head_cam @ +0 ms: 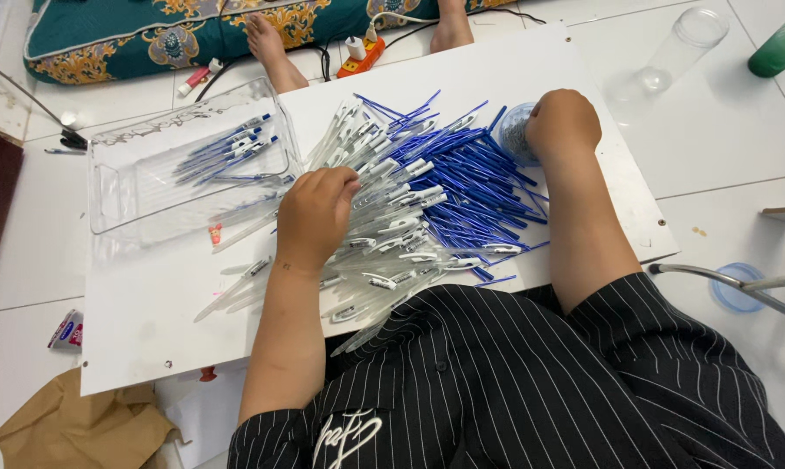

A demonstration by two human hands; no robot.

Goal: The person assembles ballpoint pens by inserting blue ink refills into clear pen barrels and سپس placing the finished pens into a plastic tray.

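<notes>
A white board [149, 321] lies on the floor and carries a big heap of clear pen barrels [392, 234] and a heap of blue refills [466, 182] to its right. My left hand [314, 217] rests curled on the left edge of the barrel heap, fingers down among the barrels; whether it grips one is hidden. My right hand [562, 122] is closed over a small clear cup [514, 130] at the far right of the refill heap. A clear plastic tray [114, 187] at the board's left holds several assembled blue pens [231, 148].
Another person's bare feet [271, 48] rest at the board's far edge, by an orange power strip [362, 56] and a patterned teal cushion [105, 39]. A clear tall jar [679, 48] lies at the right, a green bottle [783, 43] beyond it, crumpled brown paper [79, 430] at the near left.
</notes>
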